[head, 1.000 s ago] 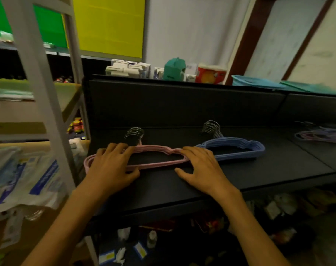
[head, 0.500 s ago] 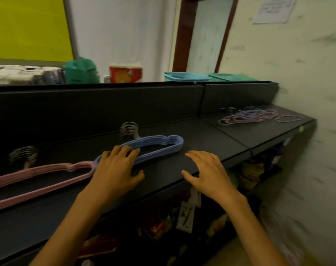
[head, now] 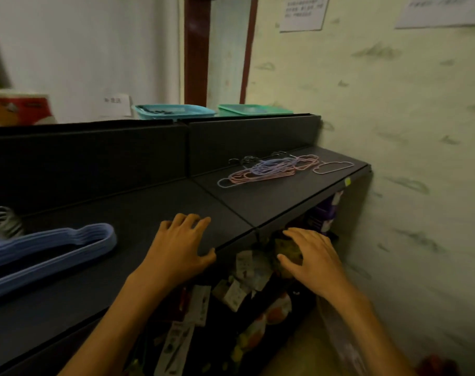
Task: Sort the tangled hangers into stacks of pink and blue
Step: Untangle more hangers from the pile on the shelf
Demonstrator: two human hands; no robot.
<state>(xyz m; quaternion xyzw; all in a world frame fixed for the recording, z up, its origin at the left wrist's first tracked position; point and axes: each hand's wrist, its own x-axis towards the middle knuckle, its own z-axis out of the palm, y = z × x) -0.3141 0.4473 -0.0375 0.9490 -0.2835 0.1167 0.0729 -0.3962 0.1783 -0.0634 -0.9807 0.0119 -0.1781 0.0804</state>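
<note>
At the far left edge, a cluster of metal hooks point(head: 3, 222) is seen, blurred, belonging to the stack of blue hangers point(head: 54, 249) that lies flat on the dark shelf top point(head: 138, 213). This stack looks neatly nested, so the blue pile is judged to be partly built; no pink stack is in view.

Just to the right, the left hand point(head: 180, 246) is rested palm down on the shelf top near its front edge, well apart from the blue stack. Its fingers point(head: 189, 219) are spread and nearly straight, and nothing is held.

Further right, the right hand point(head: 311, 257) is held in the air beyond the shelf's front edge, over the packaged goods point(head: 247, 283) stored below. Its fingers are loosely extended and slightly bent, and nothing is gripped.

At the far right end of the shelf, near the wall, the tangled pile of pink and blue hangers point(head: 269, 169) lies with its hooks toward the back panel; a single pink hanger point(head: 332, 167) lies just beside it.

The step in hand is judged to be a move between stack and tangle, with both hands empty. The next move would call for a reach to the right, and for one hanger to be worked free of the others by its hook or shoulder without the rest being dragged off the shelf.
</note>
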